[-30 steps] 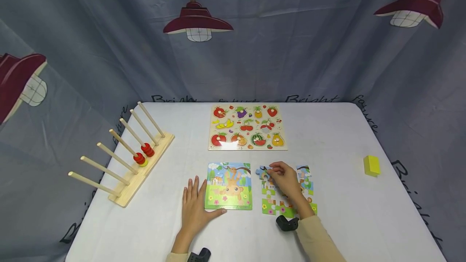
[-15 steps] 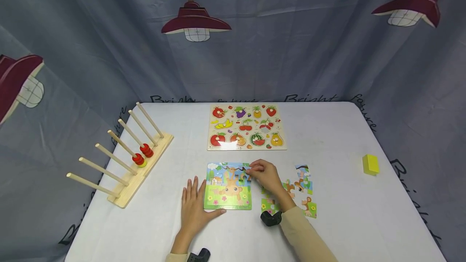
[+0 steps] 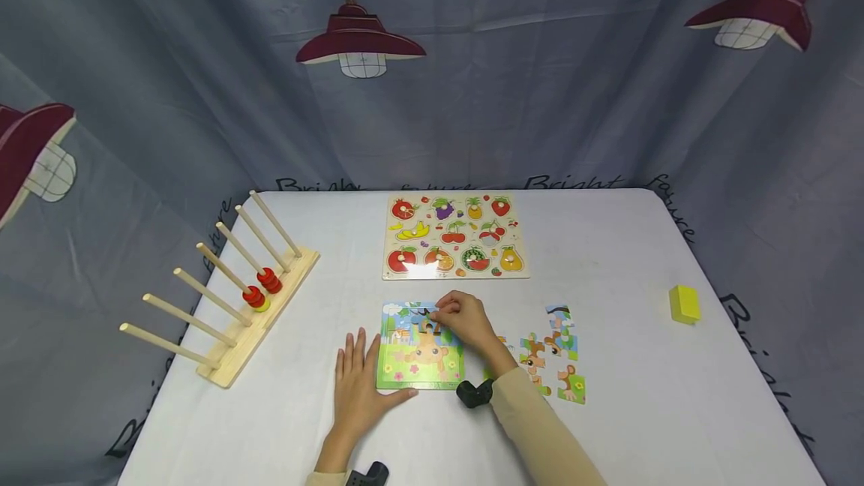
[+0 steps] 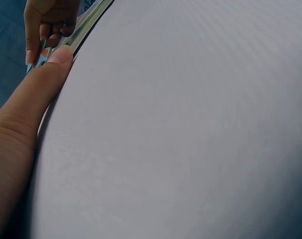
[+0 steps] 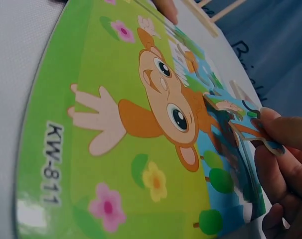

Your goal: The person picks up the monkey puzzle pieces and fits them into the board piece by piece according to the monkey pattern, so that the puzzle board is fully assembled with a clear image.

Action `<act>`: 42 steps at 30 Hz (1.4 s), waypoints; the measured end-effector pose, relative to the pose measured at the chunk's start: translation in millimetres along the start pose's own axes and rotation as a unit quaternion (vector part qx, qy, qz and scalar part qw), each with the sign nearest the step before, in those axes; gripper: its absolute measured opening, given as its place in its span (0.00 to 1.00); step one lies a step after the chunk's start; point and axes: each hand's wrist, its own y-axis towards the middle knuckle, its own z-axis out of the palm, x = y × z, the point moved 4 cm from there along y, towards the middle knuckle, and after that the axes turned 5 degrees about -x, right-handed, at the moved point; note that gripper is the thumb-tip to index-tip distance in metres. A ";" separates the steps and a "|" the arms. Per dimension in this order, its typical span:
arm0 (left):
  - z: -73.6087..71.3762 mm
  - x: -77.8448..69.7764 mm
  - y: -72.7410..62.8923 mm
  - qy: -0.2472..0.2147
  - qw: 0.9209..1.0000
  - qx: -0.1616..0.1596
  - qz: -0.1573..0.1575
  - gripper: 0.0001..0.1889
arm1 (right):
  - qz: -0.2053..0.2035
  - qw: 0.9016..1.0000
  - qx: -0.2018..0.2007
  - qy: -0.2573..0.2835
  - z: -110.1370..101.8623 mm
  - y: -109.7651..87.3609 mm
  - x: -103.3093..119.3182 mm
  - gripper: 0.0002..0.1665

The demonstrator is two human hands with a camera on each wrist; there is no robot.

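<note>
A square puzzle board [image 3: 421, 373] with a monkey picture lies between my hands. Above its upper part, my right hand [image 3: 469, 322] pinches a jigsaw piece [image 5: 250, 130] between thumb and fingers; the right wrist view shows the piece tilted over the board's blue area. My left hand [image 3: 356, 382] rests at the board's left side, fingers straight, the thumb [image 4: 61, 56] along its near edge. Several loose jigsaw pieces [image 3: 532, 358] lie right of the board, some partly hidden by my right forearm.
Behind the puzzle lies a wooden fruit board [image 3: 472, 274]. A wooden peg stand [image 3: 232, 358] with red rings [image 3: 269, 281] and one yellow ring stands at the left. Toward the table's right edge sits a yellow block [image 3: 685, 304]. A patterned grey curtain [image 3: 540, 96] hangs behind.
My right hand has picked up a jigsaw piece from the loose ones and carried it left over the puzzle board. My left hand has stayed in place.
</note>
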 end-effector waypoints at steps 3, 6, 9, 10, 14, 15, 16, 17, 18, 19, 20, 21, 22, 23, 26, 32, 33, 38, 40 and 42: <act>0.4 -0.4 -0.1 0.004 1.000 -0.004 0.003 0.61 | 0.006 1.000 -0.003 -0.003 2.4 1.5 0.3 0.11; 0.4 -0.2 -0.1 0.004 1.000 -0.009 0.003 0.61 | 0.012 1.000 -0.004 -0.005 4.2 2.6 0.9 0.11; 0.0 0.2 0.1 0.002 1.000 -0.014 0.003 0.61 | 0.012 1.000 -0.008 -0.010 5.5 3.5 1.2 0.11; -0.2 0.1 0.1 0.000 1.000 -0.016 0.004 0.61 | 0.012 1.000 -0.009 -0.011 6.0 3.7 1.1 0.11; -0.3 -0.2 0.1 0.000 1.000 -0.022 0.008 0.61 | 0.004 1.000 -0.007 -0.021 8.6 3.9 2.6 0.10; -0.3 -0.2 0.0 0.000 1.000 -0.023 0.008 0.61 | 0.003 1.000 -0.006 -0.023 9.6 3.9 3.2 0.10; -0.1 -0.2 -0.2 0.001 1.000 -0.022 0.007 0.61 | -0.002 1.000 -0.004 -0.027 10.4 3.7 4.1 0.10; 0.0 -0.2 -0.2 0.003 1.000 -0.022 0.009 0.61 | -0.003 1.000 -0.003 -0.030 11.2 3.6 4.8 0.10; 0.0 -0.1 -0.2 0.003 1.000 -0.022 0.008 0.61 | -0.006 0.999 -0.002 -0.033 11.9 3.5 5.6 0.10; -0.1 0.0 -0.3 0.003 1.000 -0.022 0.008 0.61 | -0.007 0.999 -0.001 -0.036 12.6 3.5 6.2 0.10; -0.2 0.1 -0.3 0.003 1.000 -0.023 0.007 0.61 | -0.007 0.999 -0.001 -0.038 13.4 3.5 6.6 0.10; -0.3 0.2 -0.3 0.003 1.000 -0.024 0.007 0.61 | -0.011 0.999 -0.002 -0.042 13.8 3.3 7.3 0.10; -0.5 0.1 -0.3 0.003 1.000 -0.024 0.009 0.61 | -0.012 0.999 -0.002 -0.044 14.3 3.0 7.6 0.10; -0.9 0.0 -0.2 0.002 1.000 -0.027 0.010 0.61 | -0.011 0.999 -0.003 -0.048 14.8 2.9 7.5 0.10; -1.1 -0.1 -0.2 0.000 1.000 -0.029 0.012 0.60 | -0.017 0.998 -0.010 -0.064 15.9 2.2 6.8 0.10; -1.1 -0.5 0.4 0.005 0.999 -0.029 0.014 0.61 | -0.032 0.996 -0.030 -0.080 15.4 1.3 6.0 0.10; -1.0 -0.3 0.5 0.006 1.000 -0.027 0.013 0.61 | -0.037 0.996 -0.032 -0.080 15.5 1.3 6.1 0.10; -1.5 0.1 0.9 0.007 1.000 -0.005 0.005 0.61 | -0.045 0.995 -0.044 -0.075 16.3 1.5 2.6 0.10; -1.9 -0.3 0.6 0.006 1.000 0.000 0.002 0.61 | -0.048 0.995 -0.049 -0.070 15.5 0.4 1.7 0.11; -2.0 -0.7 0.5 0.005 1.000 0.001 0.002 0.61 | -0.053 0.994 -0.054 -0.072 14.3 -2.6 2.2 0.11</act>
